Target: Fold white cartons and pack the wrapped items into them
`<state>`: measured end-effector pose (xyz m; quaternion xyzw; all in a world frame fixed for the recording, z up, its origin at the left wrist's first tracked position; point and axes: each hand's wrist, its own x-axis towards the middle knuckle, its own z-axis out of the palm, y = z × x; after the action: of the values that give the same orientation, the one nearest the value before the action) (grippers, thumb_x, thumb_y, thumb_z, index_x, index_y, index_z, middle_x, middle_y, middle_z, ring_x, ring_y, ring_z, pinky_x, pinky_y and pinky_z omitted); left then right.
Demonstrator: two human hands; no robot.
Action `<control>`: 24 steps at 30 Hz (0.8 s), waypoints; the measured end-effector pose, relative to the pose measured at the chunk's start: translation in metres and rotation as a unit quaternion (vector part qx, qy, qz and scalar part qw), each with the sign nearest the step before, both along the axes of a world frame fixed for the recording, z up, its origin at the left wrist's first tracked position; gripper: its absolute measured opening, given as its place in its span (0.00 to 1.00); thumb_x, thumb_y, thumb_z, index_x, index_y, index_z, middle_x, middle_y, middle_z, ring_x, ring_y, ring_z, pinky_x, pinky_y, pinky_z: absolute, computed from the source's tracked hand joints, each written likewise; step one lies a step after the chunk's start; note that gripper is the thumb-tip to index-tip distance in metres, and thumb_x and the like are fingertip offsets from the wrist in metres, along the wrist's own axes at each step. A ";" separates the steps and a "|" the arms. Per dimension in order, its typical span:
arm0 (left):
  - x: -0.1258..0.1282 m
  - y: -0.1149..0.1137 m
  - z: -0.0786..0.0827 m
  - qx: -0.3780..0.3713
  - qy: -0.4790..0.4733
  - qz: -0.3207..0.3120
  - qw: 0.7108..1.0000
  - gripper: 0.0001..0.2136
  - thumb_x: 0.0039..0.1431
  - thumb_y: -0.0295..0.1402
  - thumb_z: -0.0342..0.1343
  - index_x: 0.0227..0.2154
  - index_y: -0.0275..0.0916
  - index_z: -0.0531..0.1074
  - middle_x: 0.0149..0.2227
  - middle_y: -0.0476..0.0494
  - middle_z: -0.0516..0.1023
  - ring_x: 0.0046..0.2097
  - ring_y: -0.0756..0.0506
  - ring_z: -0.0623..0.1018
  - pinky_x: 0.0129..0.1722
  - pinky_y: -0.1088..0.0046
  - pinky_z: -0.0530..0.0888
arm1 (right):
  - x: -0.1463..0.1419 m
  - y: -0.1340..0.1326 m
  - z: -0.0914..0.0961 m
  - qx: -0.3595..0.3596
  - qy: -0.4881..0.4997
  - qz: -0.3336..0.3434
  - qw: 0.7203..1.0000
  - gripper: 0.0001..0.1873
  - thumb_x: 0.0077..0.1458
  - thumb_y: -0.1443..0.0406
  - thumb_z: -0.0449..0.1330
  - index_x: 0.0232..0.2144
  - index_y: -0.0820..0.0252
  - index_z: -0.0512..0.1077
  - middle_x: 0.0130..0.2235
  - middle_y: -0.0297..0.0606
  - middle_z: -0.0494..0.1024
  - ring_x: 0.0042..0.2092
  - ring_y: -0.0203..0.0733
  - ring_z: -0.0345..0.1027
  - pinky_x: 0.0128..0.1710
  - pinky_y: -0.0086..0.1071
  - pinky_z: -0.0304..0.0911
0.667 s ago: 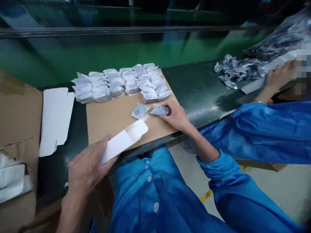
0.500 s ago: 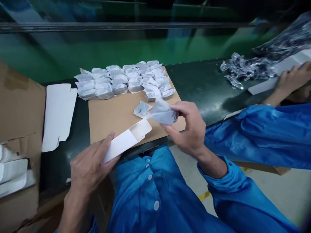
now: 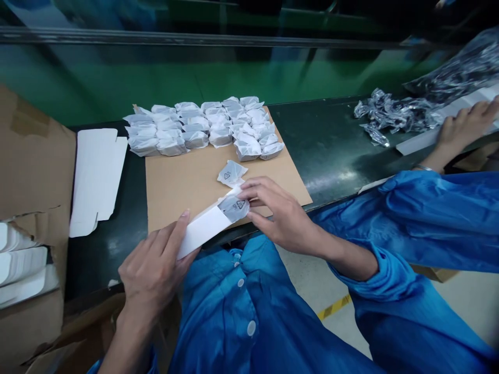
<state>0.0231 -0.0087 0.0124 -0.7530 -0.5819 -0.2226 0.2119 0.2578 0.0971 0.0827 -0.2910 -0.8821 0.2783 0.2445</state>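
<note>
Slantwise, white box — wrapped packet at its mouth, dark-printed

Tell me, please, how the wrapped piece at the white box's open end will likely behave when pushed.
The wrapped piece probably feels soft outside, since its wrapping looks thin and translucent. Its inside may be stiffer, because a darker body shows through. The wrapping could catch on the white box, as it sits right at the opening.

Mid-frame, a sheet lies on the bench, packets in rows across its upper part; below, another packet sits at the mouth of a box. Left, a carton blank; upper right, a plastic heap.
</note>
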 end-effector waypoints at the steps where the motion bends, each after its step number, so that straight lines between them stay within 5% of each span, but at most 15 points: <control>1: 0.001 0.000 0.000 0.002 0.008 0.005 1.000 0.28 0.57 0.39 0.62 0.59 0.32 0.66 0.38 0.39 0.82 0.34 0.43 0.78 0.30 0.69 0.64 | 0.000 -0.002 -0.001 -0.010 0.008 -0.012 1.000 0.16 0.58 0.73 0.56 0.49 0.61 0.70 0.51 0.46 0.74 0.56 0.44 0.66 0.55 0.41 0.66; 9: 0.008 0.002 -0.004 -0.001 0.032 0.023 0.999 0.23 0.58 0.37 0.60 0.56 0.34 0.69 0.38 0.41 0.82 0.34 0.43 0.76 0.30 0.67 0.63 | -0.005 0.015 -0.002 -0.230 -0.008 0.079 0.970 0.16 0.58 0.65 0.61 0.50 0.59 0.74 0.51 0.40 0.76 0.54 0.42 0.70 0.56 0.38 0.64; 14: 0.029 0.011 -0.007 -0.013 -0.010 0.092 0.996 0.21 0.62 0.39 0.56 0.55 0.37 0.70 0.40 0.42 0.81 0.35 0.44 0.76 0.34 0.66 0.66 | -0.014 0.023 -0.011 -0.110 -0.030 -0.026 0.993 0.13 0.53 0.64 0.65 0.43 0.59 0.77 0.50 0.43 0.75 0.55 0.48 0.66 0.59 0.45 0.59; 18: 0.045 0.022 -0.005 -0.046 -0.037 0.109 0.992 0.21 0.62 0.37 0.56 0.57 0.41 0.68 0.43 0.44 0.80 0.38 0.44 0.76 0.36 0.65 0.67 | -0.004 0.032 -0.009 -0.191 -0.059 -0.058 0.978 0.19 0.54 0.55 0.64 0.45 0.58 0.77 0.46 0.42 0.73 0.42 0.42 0.69 0.43 0.36 0.67; 22: 0.050 0.028 -0.003 -0.050 -0.026 0.094 0.994 0.20 0.62 0.35 0.56 0.57 0.42 0.68 0.43 0.45 0.80 0.39 0.45 0.76 0.36 0.66 0.67 | 0.017 0.036 0.000 -0.293 -0.096 -0.084 0.948 0.28 0.55 0.52 0.62 0.53 0.60 0.72 0.34 0.37 0.73 0.31 0.34 0.66 0.28 0.27 0.61; 24: 0.051 0.028 -0.004 -0.044 -0.027 0.089 0.995 0.20 0.63 0.35 0.55 0.58 0.44 0.68 0.43 0.44 0.80 0.38 0.44 0.76 0.36 0.66 0.66 | 0.021 0.029 0.003 -0.404 -0.105 -0.061 0.907 0.37 0.55 0.51 0.62 0.62 0.61 0.62 0.27 0.32 0.72 0.23 0.30 0.61 0.21 0.25 0.55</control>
<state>0.0738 0.0194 0.0080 -0.7001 -0.6615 -0.1976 0.1821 0.2789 0.1262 0.0856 -0.4456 -0.6954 0.5631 0.0288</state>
